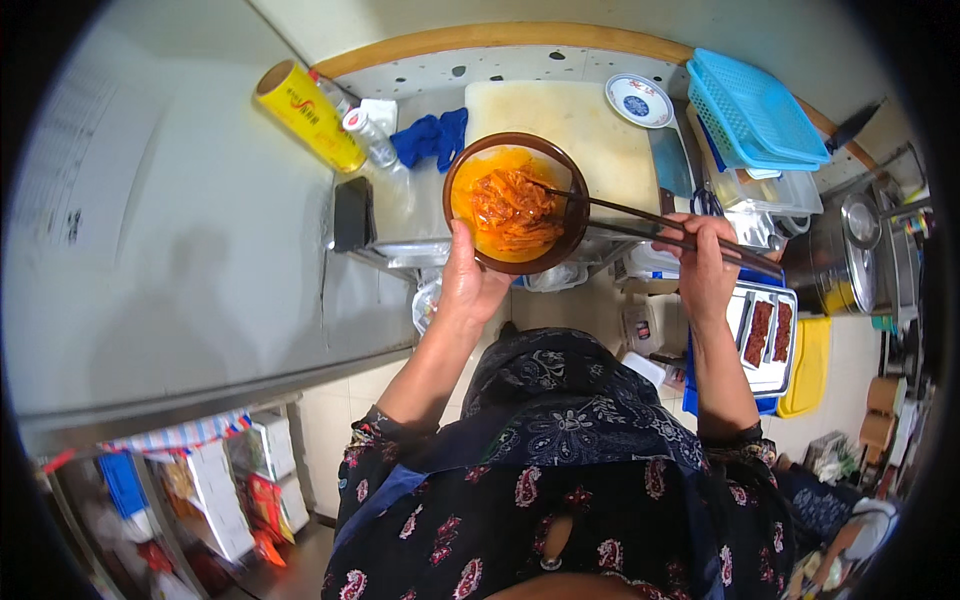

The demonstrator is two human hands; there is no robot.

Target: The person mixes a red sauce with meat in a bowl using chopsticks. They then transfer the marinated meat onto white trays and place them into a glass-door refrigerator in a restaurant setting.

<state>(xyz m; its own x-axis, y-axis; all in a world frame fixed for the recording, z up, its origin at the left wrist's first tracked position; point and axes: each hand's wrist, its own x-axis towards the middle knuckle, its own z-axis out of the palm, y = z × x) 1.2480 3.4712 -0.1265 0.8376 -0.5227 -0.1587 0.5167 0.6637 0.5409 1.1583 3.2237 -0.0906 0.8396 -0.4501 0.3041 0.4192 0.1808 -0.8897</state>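
Note:
My left hand point(474, 279) grips the near-left rim of a brown bowl point(579, 217), its thumb on the edge and fingers underneath. Inside the bowl lie strips of food point(514, 202) coated in orange-red sauce, with orange liquid around them. A pair of long dark chopsticks point(637, 206) is held in my right hand point(705, 259). One chopstick's tip touches the food; the other reaches the bowl's right side, where its tip is hard to make out. Behind the bowl is a pale cutting board point(562, 112), partly covered by it.
A patterned dish point(639, 100) and a cleaver point(671, 161) lie at the board's right. Blue baskets point(757, 112) stand beyond. To the left are a blue cloth point(431, 139), a glass bottle point(371, 139), a yellow roll point(311, 116) and a black phone-like object point(352, 214). Another person point(847, 525) is at lower right.

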